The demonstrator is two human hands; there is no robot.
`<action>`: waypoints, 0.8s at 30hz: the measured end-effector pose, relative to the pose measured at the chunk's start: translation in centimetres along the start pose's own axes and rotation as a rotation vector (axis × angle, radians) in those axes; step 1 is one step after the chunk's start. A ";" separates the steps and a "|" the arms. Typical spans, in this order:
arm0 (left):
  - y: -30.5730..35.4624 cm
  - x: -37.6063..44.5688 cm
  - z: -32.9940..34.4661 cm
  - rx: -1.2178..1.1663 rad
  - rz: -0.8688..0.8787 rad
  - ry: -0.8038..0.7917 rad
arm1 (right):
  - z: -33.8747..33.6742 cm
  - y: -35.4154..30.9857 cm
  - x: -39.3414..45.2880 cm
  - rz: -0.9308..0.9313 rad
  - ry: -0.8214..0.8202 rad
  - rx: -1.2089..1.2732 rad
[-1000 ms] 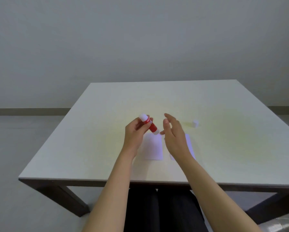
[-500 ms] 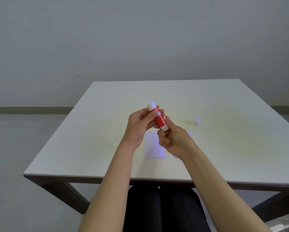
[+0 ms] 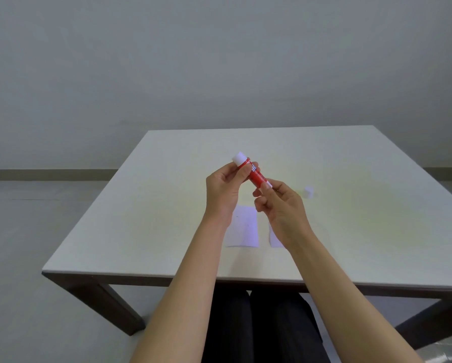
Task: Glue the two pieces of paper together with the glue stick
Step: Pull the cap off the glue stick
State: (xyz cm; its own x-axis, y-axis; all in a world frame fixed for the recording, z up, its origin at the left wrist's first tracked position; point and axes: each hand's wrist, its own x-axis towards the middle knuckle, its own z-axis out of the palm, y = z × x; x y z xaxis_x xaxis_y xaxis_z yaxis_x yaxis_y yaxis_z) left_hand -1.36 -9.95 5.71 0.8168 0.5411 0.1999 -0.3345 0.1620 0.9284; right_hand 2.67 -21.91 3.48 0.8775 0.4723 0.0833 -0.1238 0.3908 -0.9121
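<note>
A red glue stick (image 3: 256,175) with white ends is held tilted above the table. My left hand (image 3: 223,191) grips its upper part, near the exposed white tip. My right hand (image 3: 278,208) pinches its lower white end between thumb and fingers. Two small white pieces of paper lie flat on the table below: the left paper (image 3: 243,226) shows fully, while my right wrist covers most of the right paper (image 3: 273,238). The glue stick's white cap (image 3: 308,192) stands on the table to the right of my hands.
The pale table (image 3: 141,218) has its near edge just above my lap, with dark legs at both corners. A grey wall and floor lie beyond it.
My right hand has come up from open beside the stick and closed on its lower end. Both hands have lifted the stick higher and slightly to the right.
</note>
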 end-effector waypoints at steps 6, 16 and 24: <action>-0.3 -0.7 0.2 0.020 -0.011 -0.061 | 0.5 -0.4 0.3 0.324 0.148 -0.067; 0.0 -0.3 -0.2 0.055 0.032 0.019 | 1.9 -0.2 -0.1 0.270 0.116 -0.031; 0.4 0.1 -1.4 0.021 0.038 0.057 | 2.1 -0.1 -0.8 0.173 -0.036 -0.057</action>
State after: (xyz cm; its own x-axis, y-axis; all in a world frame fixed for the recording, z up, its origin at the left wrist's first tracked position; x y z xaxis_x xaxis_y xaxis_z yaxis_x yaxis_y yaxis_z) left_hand -2.12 -8.66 5.62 0.7754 0.5929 0.2176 -0.3544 0.1233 0.9269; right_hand 1.01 -20.64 4.36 0.8283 0.5567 -0.0632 -0.2436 0.2562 -0.9354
